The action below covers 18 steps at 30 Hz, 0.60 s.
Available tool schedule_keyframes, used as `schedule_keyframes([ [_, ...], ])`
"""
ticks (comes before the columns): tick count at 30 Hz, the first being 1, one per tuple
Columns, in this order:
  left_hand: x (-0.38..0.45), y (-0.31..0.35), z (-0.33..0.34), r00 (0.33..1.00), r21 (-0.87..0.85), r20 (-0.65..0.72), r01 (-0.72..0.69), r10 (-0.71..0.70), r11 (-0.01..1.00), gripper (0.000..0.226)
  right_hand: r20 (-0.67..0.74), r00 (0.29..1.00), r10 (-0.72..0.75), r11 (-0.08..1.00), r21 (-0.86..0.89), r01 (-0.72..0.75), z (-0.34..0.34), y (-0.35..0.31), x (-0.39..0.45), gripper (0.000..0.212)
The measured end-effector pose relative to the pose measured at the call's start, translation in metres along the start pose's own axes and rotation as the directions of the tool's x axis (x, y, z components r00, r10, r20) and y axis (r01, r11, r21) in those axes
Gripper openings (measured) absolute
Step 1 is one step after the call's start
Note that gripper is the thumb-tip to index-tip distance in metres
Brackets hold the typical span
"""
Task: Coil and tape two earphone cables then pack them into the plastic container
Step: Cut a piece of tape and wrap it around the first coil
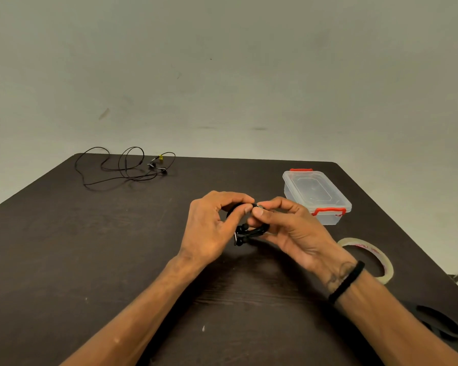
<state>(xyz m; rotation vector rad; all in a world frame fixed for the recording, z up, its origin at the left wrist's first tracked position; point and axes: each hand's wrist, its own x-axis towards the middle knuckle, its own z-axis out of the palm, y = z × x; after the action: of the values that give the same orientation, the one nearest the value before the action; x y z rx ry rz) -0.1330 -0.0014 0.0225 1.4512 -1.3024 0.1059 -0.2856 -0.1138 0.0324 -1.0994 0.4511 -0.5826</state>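
Observation:
A coiled black earphone cable (245, 232) hangs between my two hands above the middle of the dark table. My left hand (212, 228) pinches the top of the coil with thumb and fingers. My right hand (288, 228) pinches the same spot from the right, its fingers curled round the coil. A second black earphone cable (124, 167) lies loose and uncoiled at the far left of the table. The clear plastic container (316, 195) with red clips stands shut at the far right.
A roll of clear tape (368, 257) lies flat just right of my right wrist. Black scissors (439, 323) lie near the table's right front edge. The dark table (90, 260) ends at a pale wall behind.

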Motion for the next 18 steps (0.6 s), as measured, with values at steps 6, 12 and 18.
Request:
schedule_keyframes([
  [6,-0.0002,-0.0023,0.0029,0.999,-0.054,0.015,0.045,-0.044,0.998,0.013,0.019,1.000,-0.013,0.996,-0.089,0.014,-0.0022,-0.0021,0.0008,0.035],
  [12,0.0020,-0.0073,0.0040,0.985,-0.178,-0.006,0.166,-0.170,0.970,0.011,0.078,0.948,-0.307,0.734,-0.615,0.288,0.0025,-0.0051,-0.0031,0.056],
  [18,0.0018,-0.0070,0.0041,0.977,-0.192,-0.001,0.207,-0.211,0.959,0.010,0.093,0.841,-0.532,0.438,-0.820,0.367,0.0041,0.0011,-0.0014,0.023],
])
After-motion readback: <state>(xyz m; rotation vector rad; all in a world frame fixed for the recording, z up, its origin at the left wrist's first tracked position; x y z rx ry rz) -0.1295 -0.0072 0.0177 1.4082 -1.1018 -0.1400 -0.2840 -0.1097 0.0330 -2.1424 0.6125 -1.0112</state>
